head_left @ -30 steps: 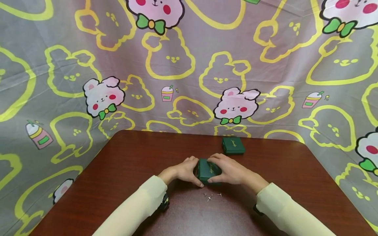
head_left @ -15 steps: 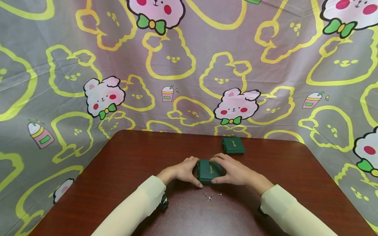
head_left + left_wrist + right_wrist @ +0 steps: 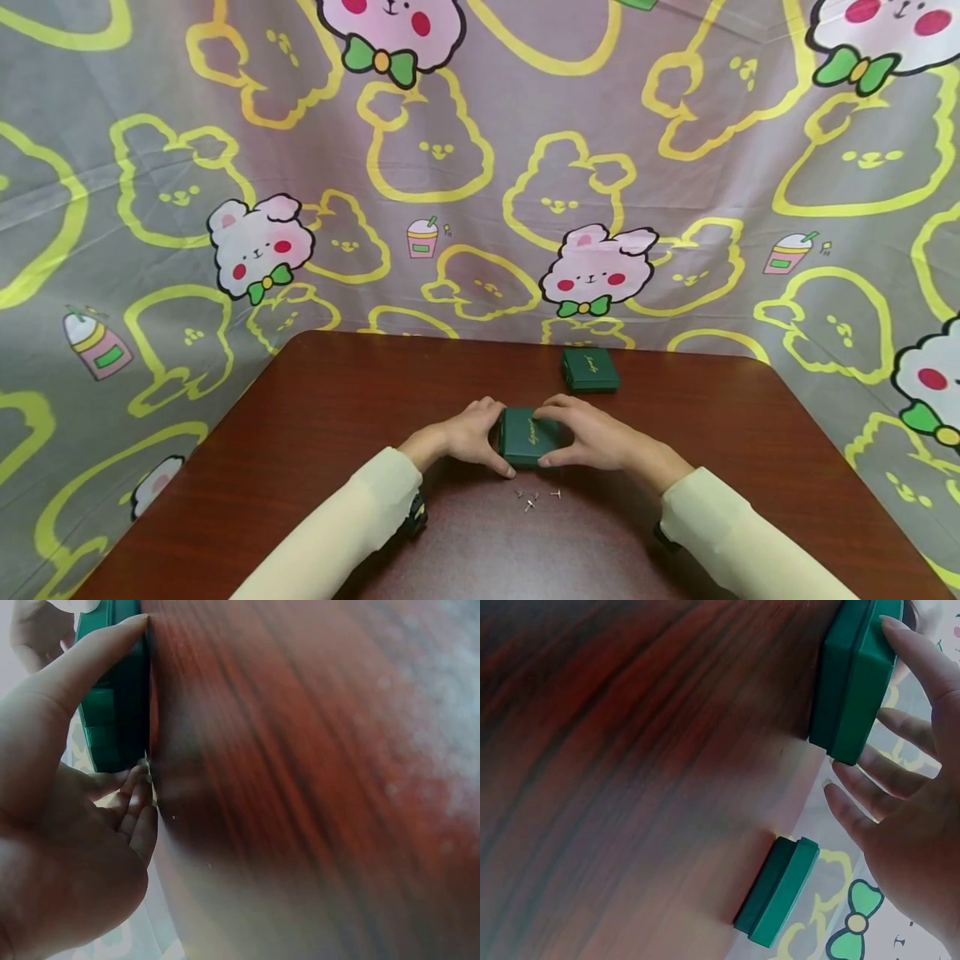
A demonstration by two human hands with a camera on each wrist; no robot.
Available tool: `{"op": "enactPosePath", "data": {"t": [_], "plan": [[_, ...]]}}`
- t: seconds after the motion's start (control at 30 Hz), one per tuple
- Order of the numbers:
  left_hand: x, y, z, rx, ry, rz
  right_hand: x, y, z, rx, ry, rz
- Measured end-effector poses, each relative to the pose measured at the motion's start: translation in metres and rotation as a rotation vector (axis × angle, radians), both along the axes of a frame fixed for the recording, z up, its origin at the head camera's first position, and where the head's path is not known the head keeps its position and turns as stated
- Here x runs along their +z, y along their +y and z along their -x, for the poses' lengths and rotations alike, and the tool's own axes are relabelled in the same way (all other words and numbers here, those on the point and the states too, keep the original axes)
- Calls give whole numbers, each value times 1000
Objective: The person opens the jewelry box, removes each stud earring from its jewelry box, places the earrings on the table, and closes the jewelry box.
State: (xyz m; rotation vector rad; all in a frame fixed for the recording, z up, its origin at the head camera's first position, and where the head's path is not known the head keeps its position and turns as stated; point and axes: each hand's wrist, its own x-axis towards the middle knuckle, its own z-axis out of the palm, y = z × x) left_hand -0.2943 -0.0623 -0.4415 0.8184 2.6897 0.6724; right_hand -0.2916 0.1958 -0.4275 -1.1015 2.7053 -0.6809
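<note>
A closed green jewelry box (image 3: 519,439) with gold lettering on its lid lies flat on the table between the two hands. My left hand (image 3: 471,432) holds its left end, thumb along the near side; in the left wrist view its fingers curl behind the box (image 3: 118,739). From the right, my right hand (image 3: 596,435) spans the lid, thumb at the near edge and fingertips towards the far edge. The right wrist view shows that thumb on the box (image 3: 859,690), some fingers by its far corner. Several tiny T-shaped metal pieces (image 3: 530,505) lie just in front.
A second green box (image 3: 591,372), also closed, lies farther back to the right on the dark red wooden table (image 3: 375,375). A patterned cloth (image 3: 480,167) hangs behind the table and at both sides.
My right hand has drawn slightly to the right, so more of the lid shows. The left hand stays at the left end. The small metal pieces and second box have not moved.
</note>
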Motion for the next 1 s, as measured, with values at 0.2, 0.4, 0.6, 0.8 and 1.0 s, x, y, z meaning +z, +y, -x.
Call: {"op": "enactPosePath", "data": {"t": [0.2, 0.4, 0.6, 0.8, 1.0], "plan": [[1, 1, 0, 4, 12, 17, -1, 0, 1, -7, -4, 6], [1, 1, 2, 4, -4, 18, -2, -1, 2, -19, 4, -3], [0, 1, 1, -6, -10, 0, -5, 0, -1, -23, -22, -6], [-1, 1, 2, -9, 1, -2, -7, 1, -2, -34, -41, -24], [0, 0, 3, -14, -3, -11, -6, 1, 0, -38, -55, -26]]}}
